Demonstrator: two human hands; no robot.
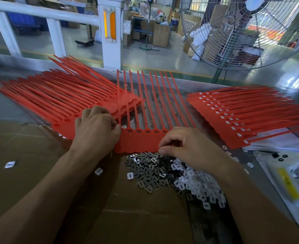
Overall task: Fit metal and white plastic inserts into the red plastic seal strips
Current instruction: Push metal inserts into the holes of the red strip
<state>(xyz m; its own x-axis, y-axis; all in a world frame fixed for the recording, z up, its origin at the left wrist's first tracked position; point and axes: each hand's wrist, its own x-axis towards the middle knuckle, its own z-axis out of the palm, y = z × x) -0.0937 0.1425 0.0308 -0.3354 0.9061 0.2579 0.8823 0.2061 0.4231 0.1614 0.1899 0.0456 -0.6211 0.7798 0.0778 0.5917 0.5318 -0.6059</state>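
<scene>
A comb of joined red seal strips (pixel 141 141) lies in front of me, tails pointing away. Several of its head slots show metal inserts. My left hand (pixel 95 129) rests on the comb's left end, and its fingertips pinch a small metal insert (pixel 123 127) at the leftmost slot. My right hand (pixel 184 145) sits at the comb's right end with fingers curled at its near edge; what they hold is hidden. A heap of dark metal inserts (pixel 148 171) and a heap of white plastic inserts (pixel 198 185) lie just below the comb.
A stack of red strips with open slots (pixel 57 103) fans out at the left. A stack with white inserts in place (pixel 242 117) lies at the right. Brown cardboard (pixel 39 164) covers the bench. A plastic bag with a yellow label (pixel 287 182) sits at right. A large fan (pixel 250 32) stands behind.
</scene>
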